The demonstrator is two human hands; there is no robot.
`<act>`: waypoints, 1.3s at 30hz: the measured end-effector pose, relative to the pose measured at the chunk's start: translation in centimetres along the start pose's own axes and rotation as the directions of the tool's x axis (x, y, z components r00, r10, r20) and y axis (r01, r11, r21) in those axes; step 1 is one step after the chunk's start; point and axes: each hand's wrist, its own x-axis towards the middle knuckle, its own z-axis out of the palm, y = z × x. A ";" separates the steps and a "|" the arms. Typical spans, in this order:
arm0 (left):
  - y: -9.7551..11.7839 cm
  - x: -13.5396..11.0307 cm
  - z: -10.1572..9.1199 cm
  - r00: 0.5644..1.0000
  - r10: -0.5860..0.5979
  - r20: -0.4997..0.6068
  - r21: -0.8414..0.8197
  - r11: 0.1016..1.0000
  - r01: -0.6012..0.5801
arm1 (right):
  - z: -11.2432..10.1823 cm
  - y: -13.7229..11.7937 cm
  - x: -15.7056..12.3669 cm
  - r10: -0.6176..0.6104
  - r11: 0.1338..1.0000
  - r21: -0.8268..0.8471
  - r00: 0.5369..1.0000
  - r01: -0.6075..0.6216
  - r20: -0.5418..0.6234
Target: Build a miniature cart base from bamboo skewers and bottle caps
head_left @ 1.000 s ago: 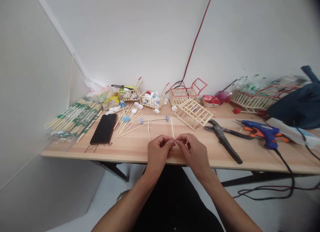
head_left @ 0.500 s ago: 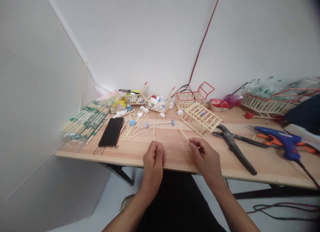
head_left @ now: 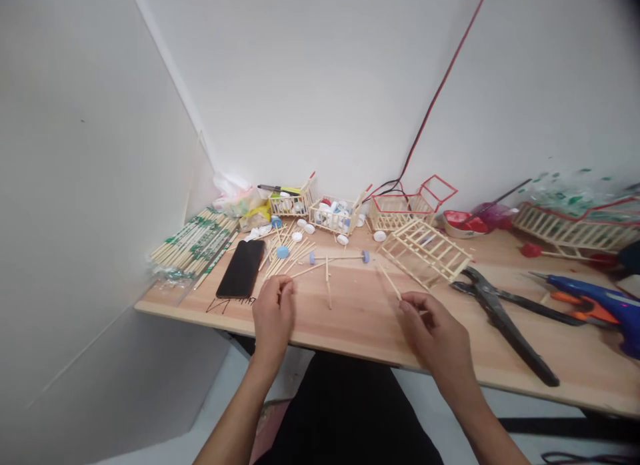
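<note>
My right hand (head_left: 437, 328) pinches a thin wooden stick (head_left: 389, 280) between thumb and fingertips; the stick points up and left over the table. My left hand (head_left: 274, 311) is over the table just right of a black phone (head_left: 241, 269). Its fingers are curled together, and whatever may be in them is hidden. The end of a loose stick (head_left: 309, 270) disappears behind its fingertips. Between the hands lies an axle stick with blue caps (head_left: 365, 257) as wheels. A short stick (head_left: 329, 288) extends from the axle toward me.
Small stick carts (head_left: 334, 218) line the wall, some filled with caps. A stick frame (head_left: 425, 251) leans near black pliers (head_left: 505, 325). A blue glue gun (head_left: 590, 295) lies at right. Packaged sticks (head_left: 197, 241), loose sticks and a red-stained bowl (head_left: 465, 223) are also on the table.
My left hand has moved left, away from the short stick by the axle, toward the loose sticks. The right hand keeps its stick. The whole scene has shifted right in view.
</note>
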 end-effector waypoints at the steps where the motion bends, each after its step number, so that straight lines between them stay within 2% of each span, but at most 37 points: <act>1: -0.1 0.0 0.0 1.000 0.006 -0.001 -0.005 1.000 -0.006 | 0.0 0.0 0.0 0.012 1.000 -0.009 1.000 -0.012 0.001; 7: -0.2 0.2 -0.2 0.985 0.150 -0.090 -0.006 0.989 -0.151 | -0.1 0.0 -0.2 0.040 0.999 -0.030 0.999 -0.040 -0.021; 9: -0.1 0.2 -0.3 0.981 0.157 -0.112 -0.017 0.987 -0.160 | -0.1 0.0 -0.3 0.040 0.999 -0.020 0.999 -0.040 -0.012; 15: 0.2 -0.2 -0.6 0.983 0.123 -0.135 -0.071 0.989 -0.133 | 0.1 0.0 -0.2 -0.006 1.000 0.012 1.000 0.006 -0.003; 20: -0.1 -0.4 -0.6 0.986 0.025 -0.165 -0.043 0.999 -0.033 | 0.4 0.2 0.0 -0.088 0.995 0.041 0.996 0.089 -0.021; 25: 0.0 -0.4 -0.6 0.990 -0.050 -0.128 -0.043 0.998 0.045 | 0.4 -0.2 -0.1 -0.178 0.984 0.003 0.983 0.179 -0.036; 29: 0.4 -0.4 -0.7 0.977 -0.055 -0.208 -0.077 0.996 0.040 | 0.4 -0.8 -0.1 -0.230 0.973 0.008 0.972 0.231 -0.038; 35: 2.1 -1.2 0.5 0.984 -0.096 -0.152 -0.272 0.961 0.052 | 0.2 -1.1 -0.2 -0.266 0.961 0.063 0.962 0.270 -0.066; 37: 3.3 -2.0 1.7 0.995 -0.065 -0.070 -0.329 0.944 0.038 | 0.1 -1.1 -0.2 -0.277 0.955 0.087 0.958 0.284 -0.078; 39: 4.8 -2.7 3.0 0.995 -0.007 0.101 -0.368 0.929 0.044 | 0.0 -1.2 -0.3 -0.298 0.946 0.107 0.950 0.307 -0.093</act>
